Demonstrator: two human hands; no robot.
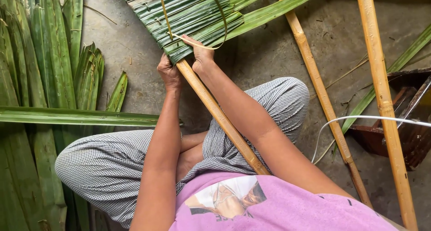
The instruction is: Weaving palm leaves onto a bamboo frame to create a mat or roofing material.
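Here my left hand (169, 72) clamps the stiff bamboo pole (220, 116) under the folded palm leaves (193, 15); right hand (202, 56) fingers pinch the thin, springy binding strip (197, 43), best gripped near the leaves.

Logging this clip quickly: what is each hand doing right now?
Left hand: closed, gripping the folded leaves at the bamboo pole.
Right hand: closed, pinching a thin strip against the leaves.

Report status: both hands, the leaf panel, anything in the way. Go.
Left hand gripping the leaf panel edge at the pole. Right hand pinching the strip. Nothing in the way.
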